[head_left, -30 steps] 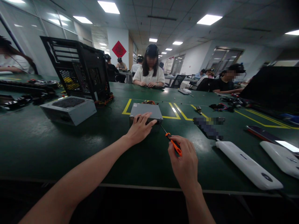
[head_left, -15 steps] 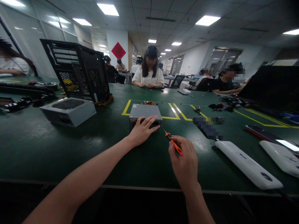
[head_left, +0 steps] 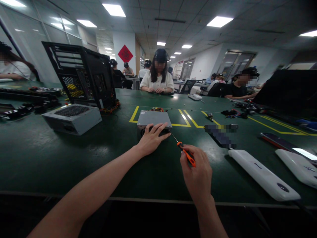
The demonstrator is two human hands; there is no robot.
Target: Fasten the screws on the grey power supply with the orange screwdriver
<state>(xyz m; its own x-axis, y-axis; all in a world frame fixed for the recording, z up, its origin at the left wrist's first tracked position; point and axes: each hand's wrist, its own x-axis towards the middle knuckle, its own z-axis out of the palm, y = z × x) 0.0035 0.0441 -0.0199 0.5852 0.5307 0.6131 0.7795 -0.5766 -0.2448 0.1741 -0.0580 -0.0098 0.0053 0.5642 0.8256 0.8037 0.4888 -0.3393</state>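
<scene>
A small grey metal computer power supply unit (head_left: 156, 117) sits on the green table in front of me, coloured wires behind it. My left hand (head_left: 152, 140) lies over its near face and top edge, fingers spread and pressed against it. In my right hand (head_left: 198, 168) is a screwdriver (head_left: 190, 159) with an orange and black handle, gripped between thumb and fingers. Its thin shaft points up and left at the unit's near right corner. My left thumb lies close to the tip, and I cannot make out whether the tip touches a screw.
A second power supply (head_left: 74, 119) and an open black computer case (head_left: 81, 76) stand at left. At right lie a white power bank-like device (head_left: 264, 175), a phone (head_left: 279, 142) and cables (head_left: 234, 113). A co-worker (head_left: 158, 72) sits across the table (head_left: 119, 175).
My right hand and the screwdriver have shifted slightly right and down, the tip drawing a little away from the corner. My left hand and the power supply unit stay put.
</scene>
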